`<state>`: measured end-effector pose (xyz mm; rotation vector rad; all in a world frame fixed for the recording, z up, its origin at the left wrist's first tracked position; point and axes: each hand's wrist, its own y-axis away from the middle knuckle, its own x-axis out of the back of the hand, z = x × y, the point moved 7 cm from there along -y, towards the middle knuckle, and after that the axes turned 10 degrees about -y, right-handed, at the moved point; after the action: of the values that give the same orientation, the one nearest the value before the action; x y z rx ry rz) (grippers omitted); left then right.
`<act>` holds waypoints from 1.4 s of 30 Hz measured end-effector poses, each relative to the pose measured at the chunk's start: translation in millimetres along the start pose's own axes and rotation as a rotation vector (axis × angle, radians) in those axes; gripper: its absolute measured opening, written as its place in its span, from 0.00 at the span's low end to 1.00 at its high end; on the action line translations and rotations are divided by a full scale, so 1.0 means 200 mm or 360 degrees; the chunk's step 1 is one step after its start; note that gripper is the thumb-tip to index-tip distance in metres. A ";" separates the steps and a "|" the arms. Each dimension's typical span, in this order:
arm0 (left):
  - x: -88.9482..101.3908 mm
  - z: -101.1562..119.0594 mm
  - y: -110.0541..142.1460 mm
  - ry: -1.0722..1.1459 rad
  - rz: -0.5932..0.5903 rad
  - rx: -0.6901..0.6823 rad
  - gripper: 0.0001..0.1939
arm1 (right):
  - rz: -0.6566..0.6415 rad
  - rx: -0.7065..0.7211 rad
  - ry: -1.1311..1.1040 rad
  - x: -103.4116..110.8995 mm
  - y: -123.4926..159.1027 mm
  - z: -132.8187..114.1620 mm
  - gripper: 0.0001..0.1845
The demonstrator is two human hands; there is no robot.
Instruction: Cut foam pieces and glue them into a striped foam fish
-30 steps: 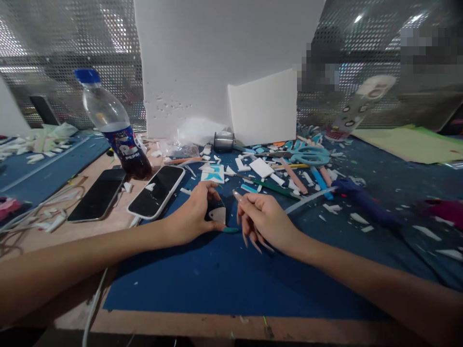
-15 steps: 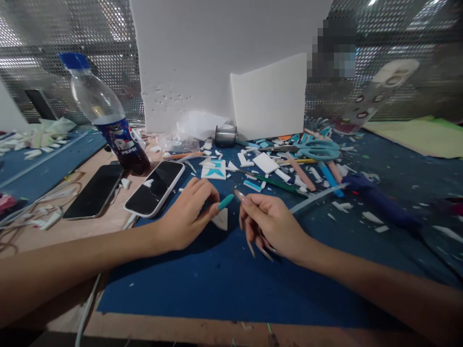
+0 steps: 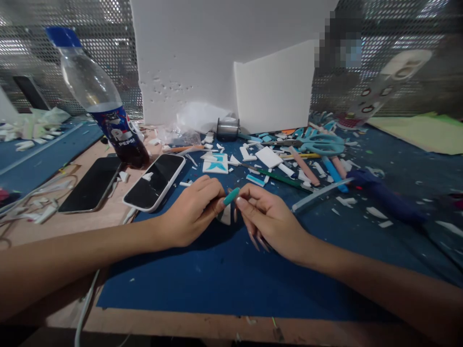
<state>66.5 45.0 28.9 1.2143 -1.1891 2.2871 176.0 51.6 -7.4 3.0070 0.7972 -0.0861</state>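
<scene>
The gap between the hands has closed: the right hand (image 3: 265, 217), apart from the left a second ago, has come in so its thumb and index finger meet the slim teal tip (image 3: 231, 196) at the end of the left thumb, and the work in hand now looks like a two-handed job at one spot. The left hand (image 3: 197, 209) has its fingers curled and its thumb brought up against them, whereas the thumb pointed lower earlier; it seems to pinch a small pale piece (image 3: 225, 216), which peeks out just below the teal tip, toward 7 o'clock, and shows less than it did. The right thumb and index are drawn together, other fingers loosely bent, but whether they grip the teal tip or the pale piece I cannot tell. Around the hands little else has changed: a tile with a blue pattern (image 3: 216, 164) lies at 11 o'clock, a dark spool (image 3: 227, 129) at 12, blue-handled scissors (image 3: 321, 143) at 2, a glue gun (image 3: 388, 195) at 3, and a white-cased phone (image 3: 155, 182) between 9 and 10
</scene>
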 end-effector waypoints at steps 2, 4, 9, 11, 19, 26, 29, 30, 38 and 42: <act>0.00 0.00 0.01 0.0015 0.0000 -0.0001 0.11 | -0.0014 0.0009 0.0025 0.00 0.00 0.00 0.10; 0.00 -0.02 0.02 -0.0016 0.0022 0.0049 0.09 | 0.0003 -0.0006 0.0055 0.00 -0.01 0.00 0.11; -0.05 -0.05 0.08 -0.0208 -0.0187 0.0151 0.27 | 0.0149 -0.0163 0.0156 0.05 0.00 0.04 0.14; -0.08 -0.06 0.09 -0.0188 -0.0297 0.0179 0.29 | 0.0160 -0.0179 0.0222 0.06 0.00 0.04 0.15; -0.11 -0.08 0.07 -0.0115 -0.0286 0.0218 0.26 | 0.0051 -0.0224 0.0340 0.06 0.01 0.03 0.17; -0.10 -0.06 0.07 -0.0198 -0.0246 0.0127 0.28 | -0.0041 -0.0236 0.0576 0.06 -0.01 0.02 0.15; -0.05 -0.03 0.08 -0.0299 -0.0118 0.0056 0.28 | -0.0094 -0.0226 0.0618 0.06 -0.01 0.02 0.15; -0.03 -0.02 0.09 -0.0349 -0.0069 0.0030 0.27 | -0.0101 -0.0215 0.0620 0.06 -0.01 0.02 0.15; 0.06 0.19 0.23 -0.0700 -0.0088 -0.0112 0.24 | -0.0081 -0.0353 0.0585 0.06 -0.01 0.05 0.14; 0.06 0.27 0.24 -0.0844 -0.0069 -0.0191 0.20 | -0.0047 -0.0319 0.0721 0.07 -0.02 0.04 0.13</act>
<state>61.4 -28.0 28.6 1.8434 -1.4222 1.8815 185.0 61.9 -17.1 2.8513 0.8165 0.6534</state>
